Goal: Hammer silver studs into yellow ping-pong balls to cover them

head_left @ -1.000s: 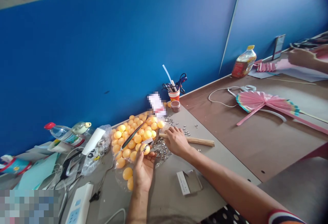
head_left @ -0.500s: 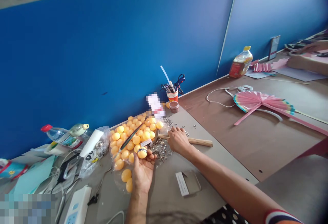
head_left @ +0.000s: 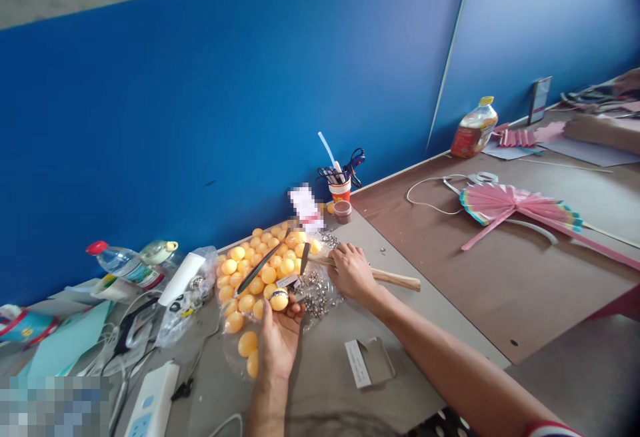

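My left hand (head_left: 281, 340) is closed around an orange ball (head_left: 279, 300), which has a dark and silvery band around it. A hammer (head_left: 397, 280) with a wooden handle is in my right hand (head_left: 353, 270), its fingers wrapped over the handle. The metal head (head_left: 305, 258) points left, above a heap of orange balls (head_left: 255, 270) in clear plastic. Between and below my hands lie many small shiny metal pieces (head_left: 316, 297), too small to name. A dark, slender tool (head_left: 260, 266) rests across the balls.
Behind stand a cup of pens (head_left: 340, 190) and a small lidded tub (head_left: 343, 212). An open small box (head_left: 370, 362) lies in front. Bottles (head_left: 125, 265) and a power strip (head_left: 153, 400) are left. A pink paper fan (head_left: 515, 204) lies right, near another person's arm (head_left: 600, 134).
The hammer has risen slightly, so its head shows more clearly above the balls. My left hand still holds the banded ball. The whole view has shifted a little.
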A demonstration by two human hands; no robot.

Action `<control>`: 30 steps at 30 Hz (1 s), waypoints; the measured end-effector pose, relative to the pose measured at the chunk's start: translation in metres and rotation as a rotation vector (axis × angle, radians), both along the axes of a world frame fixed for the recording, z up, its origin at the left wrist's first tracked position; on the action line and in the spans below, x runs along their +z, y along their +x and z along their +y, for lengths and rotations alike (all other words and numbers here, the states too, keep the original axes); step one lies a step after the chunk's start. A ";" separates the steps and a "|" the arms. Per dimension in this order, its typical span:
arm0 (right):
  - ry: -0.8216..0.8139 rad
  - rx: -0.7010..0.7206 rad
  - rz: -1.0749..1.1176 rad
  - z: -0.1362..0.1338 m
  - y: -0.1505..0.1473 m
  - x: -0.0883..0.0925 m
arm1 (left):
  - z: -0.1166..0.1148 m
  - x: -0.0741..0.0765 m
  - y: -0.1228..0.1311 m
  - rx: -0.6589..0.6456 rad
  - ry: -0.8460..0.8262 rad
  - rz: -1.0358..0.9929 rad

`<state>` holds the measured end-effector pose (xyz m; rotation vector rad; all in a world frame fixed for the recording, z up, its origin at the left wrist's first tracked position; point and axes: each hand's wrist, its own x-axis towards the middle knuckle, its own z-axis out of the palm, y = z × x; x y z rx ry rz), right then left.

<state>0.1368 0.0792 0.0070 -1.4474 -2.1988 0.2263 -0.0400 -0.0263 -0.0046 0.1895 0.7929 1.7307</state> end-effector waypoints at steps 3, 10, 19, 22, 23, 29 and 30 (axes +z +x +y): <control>0.060 0.069 0.156 -0.001 0.001 0.005 | 0.001 -0.001 -0.001 -0.006 -0.011 0.020; 0.110 0.364 0.348 -0.024 0.001 0.022 | 0.003 -0.002 0.001 0.013 -0.004 0.070; 0.064 0.338 0.186 -0.037 -0.005 0.027 | 0.003 0.001 0.003 0.029 0.008 0.084; 0.075 0.341 0.155 -0.040 -0.007 0.030 | 0.002 0.000 0.004 0.020 -0.001 0.077; 0.058 0.354 0.121 -0.041 -0.008 0.030 | 0.002 0.000 0.004 0.017 -0.014 0.070; -0.063 0.358 0.028 -0.044 -0.010 0.031 | 0.002 0.000 0.005 0.013 -0.076 0.069; -0.062 0.335 0.064 -0.044 -0.009 0.032 | 0.002 0.000 0.006 0.017 -0.058 0.076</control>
